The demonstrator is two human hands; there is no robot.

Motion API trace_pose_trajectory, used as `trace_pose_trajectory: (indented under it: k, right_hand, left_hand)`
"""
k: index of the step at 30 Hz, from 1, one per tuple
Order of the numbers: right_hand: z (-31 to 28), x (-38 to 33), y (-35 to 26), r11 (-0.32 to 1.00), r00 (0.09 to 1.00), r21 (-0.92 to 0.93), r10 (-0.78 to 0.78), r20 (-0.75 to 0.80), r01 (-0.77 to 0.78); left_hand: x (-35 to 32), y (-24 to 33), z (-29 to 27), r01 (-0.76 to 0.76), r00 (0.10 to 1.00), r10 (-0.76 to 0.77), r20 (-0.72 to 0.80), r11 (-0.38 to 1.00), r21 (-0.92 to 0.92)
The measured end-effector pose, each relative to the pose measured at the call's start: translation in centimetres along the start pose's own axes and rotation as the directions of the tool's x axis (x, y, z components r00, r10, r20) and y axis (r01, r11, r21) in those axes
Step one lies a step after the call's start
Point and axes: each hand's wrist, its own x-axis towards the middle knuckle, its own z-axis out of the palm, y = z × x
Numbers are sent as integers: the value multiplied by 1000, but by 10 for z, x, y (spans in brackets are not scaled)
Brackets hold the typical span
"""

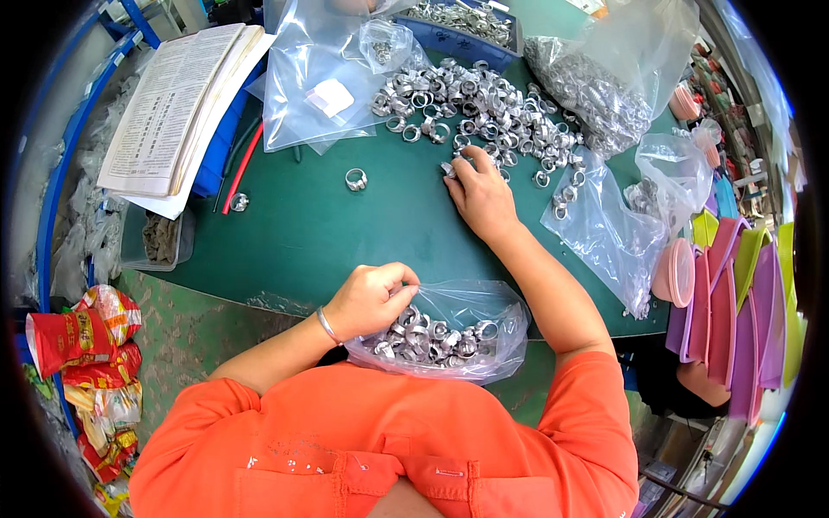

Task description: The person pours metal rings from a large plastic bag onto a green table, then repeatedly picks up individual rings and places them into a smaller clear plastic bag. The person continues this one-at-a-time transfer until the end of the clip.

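My left hand [373,298] pinches the rim of a clear plastic bag [509,350] at the table's near edge. Inside lie many small silvery hose clamps [432,337], ring-shaped. Farther off, my right hand [480,197] reaches to the near side of a large loose pile of the same clamps [484,104]. Its fingers are curled, and a hose clamp [447,170] shows at the fingertips; the palm side is hidden. One single clamp [356,180] sits apart on the green table, left of my right hand.
A blue bin [458,39] of metal parts stands behind the pile. Filled clear bags [596,95] lie at the right, flat bags [315,78] at the back left. An open book [177,108], a red tube [242,168] and a clear box [160,237] line the left. Coloured plastic holders [734,311] hang right.
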Motion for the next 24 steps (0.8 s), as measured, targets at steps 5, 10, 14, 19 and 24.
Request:
trace_pose_trajectory:
  k: [5, 10, 14, 19, 24]
  right_hand:
    - [5, 2, -4, 999, 999, -15, 38, -26, -38]
    - [4, 3, -6, 994, 996, -64, 88, -1, -88]
    - [7, 1, -6, 995, 995, -83, 47, -88, -55]
    - [9, -2, 0, 998, 997, -65, 7, -75, -11]
    - [6, -3, 2, 996, 994, 66, 65, -85, -60]
  left_hand:
    - [0, -2, 0, -1, 1000, 1, -7, 1000, 0]
    - [1, 1, 0, 3, 1000, -3, -5, 1000, 17]
    - [0, 0, -1, 22, 1000, -23, 7, 999, 27]
    - [1, 2, -1, -5, 1000, 6, -14, 1000, 15]
    - [2, 3, -1, 13, 1000, -13, 2, 1000, 18]
